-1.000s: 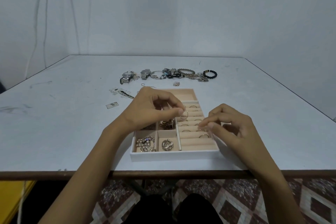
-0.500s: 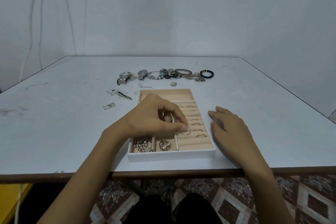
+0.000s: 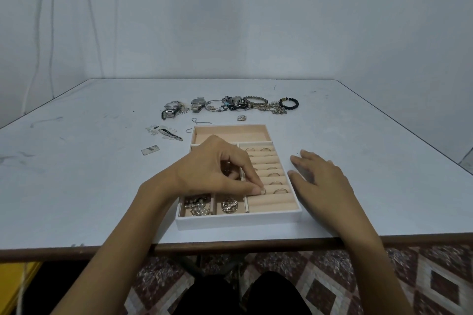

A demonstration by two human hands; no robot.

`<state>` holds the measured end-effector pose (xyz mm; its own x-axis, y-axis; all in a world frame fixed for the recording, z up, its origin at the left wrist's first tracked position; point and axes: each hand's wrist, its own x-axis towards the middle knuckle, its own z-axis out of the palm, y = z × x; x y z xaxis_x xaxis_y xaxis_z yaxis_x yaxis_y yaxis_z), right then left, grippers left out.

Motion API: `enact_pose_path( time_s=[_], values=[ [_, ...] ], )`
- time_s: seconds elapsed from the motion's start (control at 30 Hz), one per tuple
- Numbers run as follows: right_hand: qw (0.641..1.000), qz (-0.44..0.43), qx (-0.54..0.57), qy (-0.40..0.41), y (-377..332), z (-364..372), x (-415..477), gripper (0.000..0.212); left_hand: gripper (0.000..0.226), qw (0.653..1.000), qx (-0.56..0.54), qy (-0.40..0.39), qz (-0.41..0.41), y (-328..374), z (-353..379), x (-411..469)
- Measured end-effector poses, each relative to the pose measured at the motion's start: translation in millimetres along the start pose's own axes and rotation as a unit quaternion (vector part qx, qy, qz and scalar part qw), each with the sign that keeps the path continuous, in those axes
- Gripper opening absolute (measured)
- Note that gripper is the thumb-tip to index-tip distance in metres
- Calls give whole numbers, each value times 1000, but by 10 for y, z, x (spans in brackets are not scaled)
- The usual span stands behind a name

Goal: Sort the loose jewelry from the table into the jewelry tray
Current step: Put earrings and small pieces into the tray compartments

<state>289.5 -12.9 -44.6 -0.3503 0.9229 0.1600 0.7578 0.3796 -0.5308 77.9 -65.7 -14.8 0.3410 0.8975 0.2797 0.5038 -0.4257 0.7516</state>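
The white jewelry tray (image 3: 238, 222) with beige lining sits near the table's front edge. My left hand (image 3: 217, 174) reaches over it and pinches a thin ring (image 3: 263, 190) between thumb and forefinger, pressing it into a slot of the ring rolls. Several rings (image 3: 273, 174) stand in the slots beyond. My right hand (image 3: 320, 174) rests flat on the table against the tray's right side, fingers straight. A pearl piece (image 3: 197, 207) and a round brooch (image 3: 229, 205) lie in the front compartments.
Loose jewelry lies in a row behind the tray: two watches (image 3: 170, 108), a bangle (image 3: 212, 105), chains (image 3: 271, 108), a black bead bracelet (image 3: 289, 103). Small pieces (image 3: 166, 133) and a tag (image 3: 150, 149) lie left of the tray. The far compartment (image 3: 230, 133) holds nothing.
My left hand carried the ring down from above the tray into a nearer ring slot. My right hand uncurled and moved to the table beside the tray's right edge.
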Motion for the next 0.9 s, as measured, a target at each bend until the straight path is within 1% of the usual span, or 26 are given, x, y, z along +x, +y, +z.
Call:
enact_pose_path(
  time_s=[0.47, 0.73, 0.9],
  values=[
    [1000, 4, 8, 5, 10, 10, 6, 47, 14, 1000, 6, -19, -1, -48, 7, 12],
    [1000, 2, 13, 5, 7, 4, -12, 48, 10, 999, 17, -30, 0, -52, -2, 10],
    [1000, 3, 10, 5, 3, 5, -18, 48, 10, 1000, 4, -27, 3, -60, 1, 8]
  ],
)
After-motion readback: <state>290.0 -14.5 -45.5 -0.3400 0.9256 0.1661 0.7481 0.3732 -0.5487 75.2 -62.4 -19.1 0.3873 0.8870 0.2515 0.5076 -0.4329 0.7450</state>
